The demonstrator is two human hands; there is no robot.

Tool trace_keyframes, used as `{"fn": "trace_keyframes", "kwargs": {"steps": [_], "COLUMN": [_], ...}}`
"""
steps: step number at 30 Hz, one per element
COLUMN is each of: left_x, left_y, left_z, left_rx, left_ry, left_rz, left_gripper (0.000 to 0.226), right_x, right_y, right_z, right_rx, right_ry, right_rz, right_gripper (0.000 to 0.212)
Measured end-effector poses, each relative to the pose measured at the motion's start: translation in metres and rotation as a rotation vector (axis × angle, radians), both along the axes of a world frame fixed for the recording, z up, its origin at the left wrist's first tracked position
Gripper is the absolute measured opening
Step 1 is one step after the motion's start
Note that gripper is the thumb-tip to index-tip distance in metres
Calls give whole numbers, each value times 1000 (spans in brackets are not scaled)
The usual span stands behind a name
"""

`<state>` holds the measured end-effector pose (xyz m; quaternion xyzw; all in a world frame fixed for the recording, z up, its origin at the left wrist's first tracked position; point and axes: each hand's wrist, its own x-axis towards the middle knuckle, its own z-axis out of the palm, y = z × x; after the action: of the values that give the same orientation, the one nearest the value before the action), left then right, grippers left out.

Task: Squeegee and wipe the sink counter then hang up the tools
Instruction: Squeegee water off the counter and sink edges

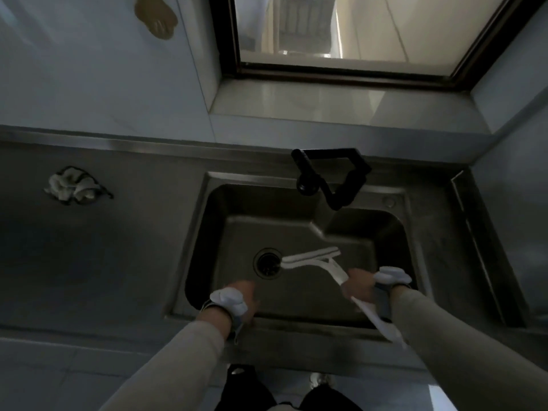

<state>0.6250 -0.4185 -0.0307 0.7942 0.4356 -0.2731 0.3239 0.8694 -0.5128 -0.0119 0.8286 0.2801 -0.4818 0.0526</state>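
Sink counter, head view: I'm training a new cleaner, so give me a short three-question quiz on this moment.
1. True or false: the right hand grips the squeegee by its handle.
2. The squeegee's blade is: A) on the windowsill, B) inside the sink near the drain, C) on the counter beside the cloth.
3. Fill in: the crumpled cloth lies on the counter to the ____ of the sink.

Key:
1. True.
2. B. Whether the blade touches the basin floor cannot be told.
3. Left. The left hand is at the sink's front edge; what its fingers do is unclear.
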Motion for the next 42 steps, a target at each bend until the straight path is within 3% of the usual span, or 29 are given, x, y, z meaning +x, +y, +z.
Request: {"fn": "trace_keyframes", "kwargs": {"steps": [3,6,9,14,16,20,25,29,35,42], "left_x": [-15,-31,-48,-72,-76,-78,-85,-89,-92,-88], "left_y": [42,76,110,166,184,218,244,245,237,245], "left_z": [-7,-9,-9,-12,-12,-10,-24,-17,-9,-14], "left_rx": [61,84,131,141,174,162,45,-22,-49,-82], "left_ry": [-50,-10,-62,-23,-13,31,50,-1,-122,-76], "left_rz": [-24,-88,-104,-106,-111,-95,-121,-106,-68,-69], "left_gripper": [42,52,56,59,61,71,101,109,86,76], "right_x": [-35,-67,-96,-130,-138,-146,-137,-139,-140,-137], "right_y": [23,46,65,101,114,148,192,224,268,295], "right_z": [-8,3,6,0,3,2,9,13,7,-1], "right_rx": [21,156,294,429,485,601,590,573,581,619], "right_ry": [26,224,273,308,321,168,94,89,73,16], "right_rz": [-265,-537,-623,-730,-744,-621,-492,-461,-498,-458], "right_gripper": [34,31,43,40,41,39,53,55,48,36]}}
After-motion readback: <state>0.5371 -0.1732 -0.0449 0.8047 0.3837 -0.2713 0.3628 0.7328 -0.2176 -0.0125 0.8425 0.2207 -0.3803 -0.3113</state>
